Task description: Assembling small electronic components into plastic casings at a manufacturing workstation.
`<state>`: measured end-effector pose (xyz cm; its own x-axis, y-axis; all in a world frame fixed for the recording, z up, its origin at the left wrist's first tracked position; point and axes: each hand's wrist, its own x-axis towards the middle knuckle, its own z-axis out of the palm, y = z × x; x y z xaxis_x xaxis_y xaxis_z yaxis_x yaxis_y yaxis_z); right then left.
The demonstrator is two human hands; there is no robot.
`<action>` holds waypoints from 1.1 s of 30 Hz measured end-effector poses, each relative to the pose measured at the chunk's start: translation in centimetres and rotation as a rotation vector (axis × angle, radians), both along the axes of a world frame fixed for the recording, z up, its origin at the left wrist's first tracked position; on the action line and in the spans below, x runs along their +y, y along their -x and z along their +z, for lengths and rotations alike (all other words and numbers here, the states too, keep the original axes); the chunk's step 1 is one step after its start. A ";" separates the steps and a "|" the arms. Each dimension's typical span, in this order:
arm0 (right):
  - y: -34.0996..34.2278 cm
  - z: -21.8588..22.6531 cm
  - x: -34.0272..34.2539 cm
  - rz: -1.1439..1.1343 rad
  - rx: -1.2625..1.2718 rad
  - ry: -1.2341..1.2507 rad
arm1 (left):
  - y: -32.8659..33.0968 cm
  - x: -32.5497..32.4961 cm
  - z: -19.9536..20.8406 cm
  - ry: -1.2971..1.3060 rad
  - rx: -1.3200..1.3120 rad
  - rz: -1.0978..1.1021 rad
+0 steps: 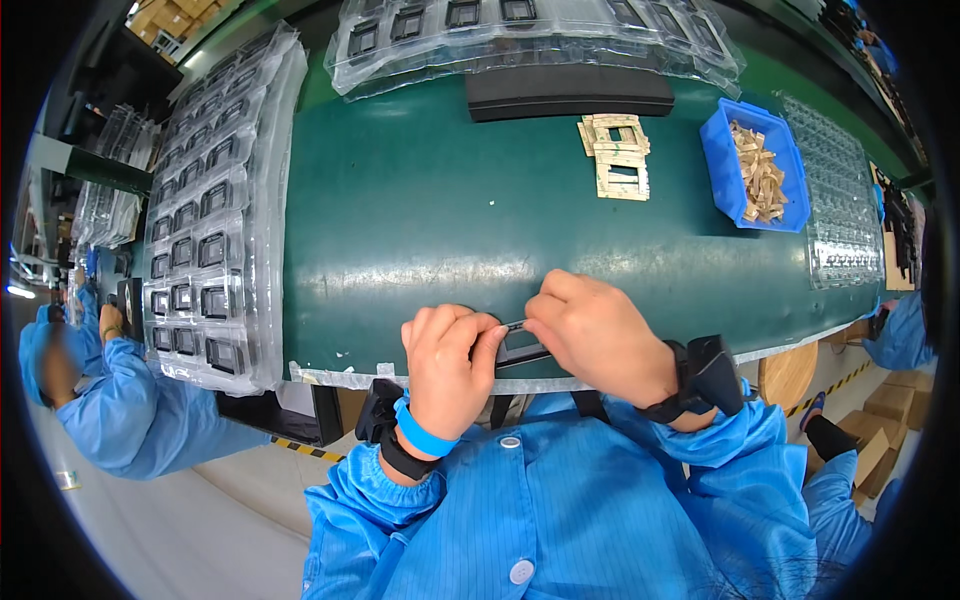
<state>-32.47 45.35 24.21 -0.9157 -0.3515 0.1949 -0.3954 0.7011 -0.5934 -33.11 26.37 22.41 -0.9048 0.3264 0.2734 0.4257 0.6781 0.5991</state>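
Near the front edge of the green work mat, both hands meet over a small black rectangular frame [522, 352]. My left hand [447, 358] pinches its left side between thumb and fingers. From the right, my right hand [598, 330] has its fingertips closed at the frame's upper edge, close to the left thumb. A thin dark strip shows between the fingertips; whether it is a separate piece I cannot tell. My fingers cover much of the frame.
Clear plastic trays of black frames stand at the left [215, 215] and far side [540, 45]. A black bar [570, 93], cream adhesive-backed frames [622, 180] and a blue bin [718, 160] of tan scraps lie beyond my hands. Another clear tray [835, 200] is far right. A co-worker [120, 400] sits left.
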 end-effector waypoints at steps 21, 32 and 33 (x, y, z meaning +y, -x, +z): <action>20.0 6.8 10.5 -0.802 0.201 0.152 | -0.4 -0.5 -2.2 0.005 0.164 -0.037; 22.0 8.5 8.8 -0.880 0.249 -0.155 | -0.5 0.0 -2.3 -0.023 0.212 0.012; 20.2 10.3 8.3 -0.713 0.380 -0.060 | -0.5 0.1 -2.2 -0.017 0.222 0.006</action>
